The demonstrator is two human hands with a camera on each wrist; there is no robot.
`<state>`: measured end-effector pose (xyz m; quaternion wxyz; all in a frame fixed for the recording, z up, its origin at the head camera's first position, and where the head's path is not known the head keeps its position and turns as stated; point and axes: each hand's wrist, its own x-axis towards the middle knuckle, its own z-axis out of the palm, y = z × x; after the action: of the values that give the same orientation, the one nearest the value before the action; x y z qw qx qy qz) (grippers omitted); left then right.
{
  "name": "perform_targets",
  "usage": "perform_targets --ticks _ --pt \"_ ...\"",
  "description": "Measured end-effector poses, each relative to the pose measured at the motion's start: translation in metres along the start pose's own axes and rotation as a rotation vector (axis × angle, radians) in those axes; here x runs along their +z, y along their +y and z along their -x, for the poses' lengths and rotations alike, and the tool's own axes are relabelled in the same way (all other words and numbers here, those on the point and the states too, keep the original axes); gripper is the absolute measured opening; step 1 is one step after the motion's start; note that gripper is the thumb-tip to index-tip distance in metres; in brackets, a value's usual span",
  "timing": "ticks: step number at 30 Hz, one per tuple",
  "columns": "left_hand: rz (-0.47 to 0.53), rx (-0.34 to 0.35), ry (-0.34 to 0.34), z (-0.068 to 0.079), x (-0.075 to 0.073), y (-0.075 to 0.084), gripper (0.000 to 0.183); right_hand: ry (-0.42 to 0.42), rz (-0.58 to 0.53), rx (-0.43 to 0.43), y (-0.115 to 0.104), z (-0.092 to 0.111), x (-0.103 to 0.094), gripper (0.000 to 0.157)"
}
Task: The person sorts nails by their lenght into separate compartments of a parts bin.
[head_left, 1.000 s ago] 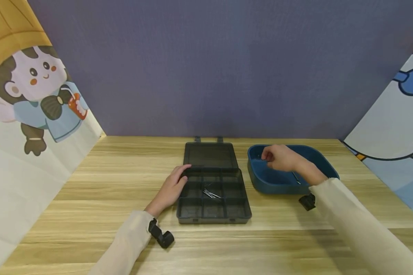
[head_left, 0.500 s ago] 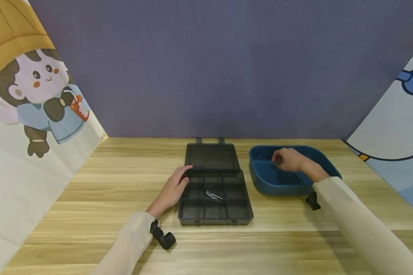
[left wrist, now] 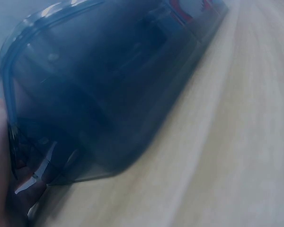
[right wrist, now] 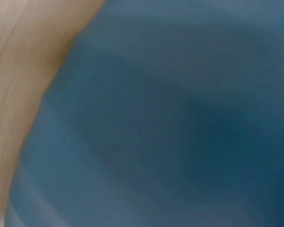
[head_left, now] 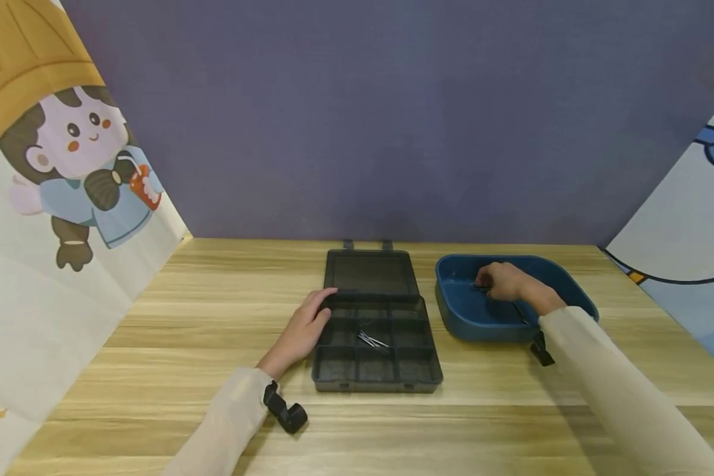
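— Head view: how do the fingers of your right hand (head_left: 508,281) stand?
— Bent down inside the blue bin (head_left: 494,334), at some slim dark pieces (head_left: 480,287); the right wrist view is blurred, so I can't tell whether you pinch any. Your left hand (head_left: 301,330) rests at the left edge of the black organizer (head_left: 377,387), fingers relaxed.
— What could go wrong?
— A shallow pinch could let a piece slip, I'd judge. Another dark rod (head_left: 520,313) lies in the bin; silver pins (head_left: 371,340) share the organizer's middle compartment.

2 hands (head_left: 297,330) (head_left: 507,282), 2 cams (head_left: 296,418) (head_left: 541,352), 1 box (head_left: 377,387) w/ 9 slots (head_left: 418,365), 1 bin (head_left: 488,332), 3+ pins (head_left: 371,340) in box, tiny tho, idk
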<state>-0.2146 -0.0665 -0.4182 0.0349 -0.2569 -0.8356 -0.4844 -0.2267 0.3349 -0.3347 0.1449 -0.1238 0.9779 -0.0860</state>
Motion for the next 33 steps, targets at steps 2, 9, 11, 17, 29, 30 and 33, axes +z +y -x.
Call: perform_targets --ticks 2,9,11,17,29,30,33 --pt "0.000 0.007 0.002 0.000 0.001 0.000 0.042 -0.001 0.005 0.002 0.002 -0.001 0.001 0.029" --pt "0.009 0.001 -0.002 0.000 0.000 0.003 0.041 0.007 -0.001 -0.005 0.007 -0.002 0.004 0.025" --pt "0.011 0.000 -0.004 0.000 0.000 0.003 0.041 0.015 -0.006 -0.008 0.008 -0.002 0.006 0.021" --pt "0.006 0.002 -0.006 0.001 0.001 0.002 0.042 0.008 -0.022 -0.008 0.010 -0.002 0.008 0.013" --pt "0.008 0.024 0.012 0.000 0.002 0.000 0.041 0.010 -0.036 -0.010 0.009 -0.003 0.011 0.014" --pt "0.007 0.025 0.012 0.000 0.001 0.000 0.041 0.019 -0.039 -0.014 0.009 -0.003 0.012 0.014" --pt "0.006 0.020 0.012 0.000 0.001 0.000 0.041 0.055 -0.032 -0.045 0.010 -0.004 0.014 0.014"
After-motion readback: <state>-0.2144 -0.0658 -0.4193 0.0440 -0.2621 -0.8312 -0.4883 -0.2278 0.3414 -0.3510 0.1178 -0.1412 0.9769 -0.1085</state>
